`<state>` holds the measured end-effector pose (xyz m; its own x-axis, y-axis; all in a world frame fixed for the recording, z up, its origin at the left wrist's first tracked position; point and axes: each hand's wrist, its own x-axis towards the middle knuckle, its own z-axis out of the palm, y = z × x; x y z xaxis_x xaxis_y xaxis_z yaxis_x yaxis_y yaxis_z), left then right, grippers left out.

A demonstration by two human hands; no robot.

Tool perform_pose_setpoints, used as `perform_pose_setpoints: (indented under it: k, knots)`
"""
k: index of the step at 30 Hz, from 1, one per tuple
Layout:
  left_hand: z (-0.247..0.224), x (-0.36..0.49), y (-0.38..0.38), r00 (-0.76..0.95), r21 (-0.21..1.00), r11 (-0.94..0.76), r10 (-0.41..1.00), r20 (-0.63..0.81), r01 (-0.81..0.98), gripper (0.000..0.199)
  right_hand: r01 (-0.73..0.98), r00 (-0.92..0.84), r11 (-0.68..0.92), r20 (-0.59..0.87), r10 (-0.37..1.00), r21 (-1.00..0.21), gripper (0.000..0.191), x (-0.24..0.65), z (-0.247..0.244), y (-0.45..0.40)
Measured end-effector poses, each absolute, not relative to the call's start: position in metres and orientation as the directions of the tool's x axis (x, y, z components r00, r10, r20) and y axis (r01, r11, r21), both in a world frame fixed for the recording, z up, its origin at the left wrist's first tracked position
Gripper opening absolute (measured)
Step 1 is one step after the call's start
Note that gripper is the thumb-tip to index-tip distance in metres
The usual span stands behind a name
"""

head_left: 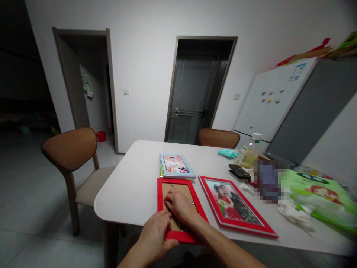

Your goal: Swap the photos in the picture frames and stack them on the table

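While both hands work at the near edge of the white table [134, 186], the face-down red frame [178, 208] lies under them, brown backing board up. Left hand [156, 232] grips its near left edge, fingers curled over the rim. Right hand [178, 204] presses flat on the backing, fingertips together at a small clip. Just right lies a second red frame [237, 206], picture up; beyond, a blue frame [176, 165].

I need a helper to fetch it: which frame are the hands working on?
On the white table, at its near edge, lies the red frame under both hands. It lies face down showing brown backing, unlike the red photo frame beside it.
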<state>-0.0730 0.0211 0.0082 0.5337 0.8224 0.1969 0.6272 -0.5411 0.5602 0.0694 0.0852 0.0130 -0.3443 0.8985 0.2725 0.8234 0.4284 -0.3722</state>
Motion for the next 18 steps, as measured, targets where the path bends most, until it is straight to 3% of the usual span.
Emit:
perform_pose_setpoints:
  k: [3, 9, 14, 18]
  knots:
    - [0.008, -0.073, 0.021, 0.533, 0.562, -0.544, 0.821, 0.203, 0.623, 0.054, 0.829, -0.310, 0.393, 0.257, 0.915, -0.397, 0.022, 0.074, 0.013, 0.088]
    - [0.009, -0.074, 0.017, 0.519, 0.555, -0.509, 0.841, 0.157, 0.658, 0.066, 0.895, -0.039, 0.148, 0.258, 0.965, -0.420, 0.022, 0.091, 0.008, 0.114]
    - [0.017, -0.075, 0.011, 0.534, 0.527, -0.503, 0.839, 0.106, 0.686, 0.063, 0.906, 0.118, -0.008, 0.234, 0.965, -0.424, 0.018, 0.093, 0.000, 0.137]
    - [0.021, -0.077, 0.010, 0.524, 0.502, -0.486, 0.848, 0.073, 0.716, 0.066, 0.888, 0.184, -0.059, 0.236, 0.954, -0.456, 0.014, 0.093, -0.001, 0.145]
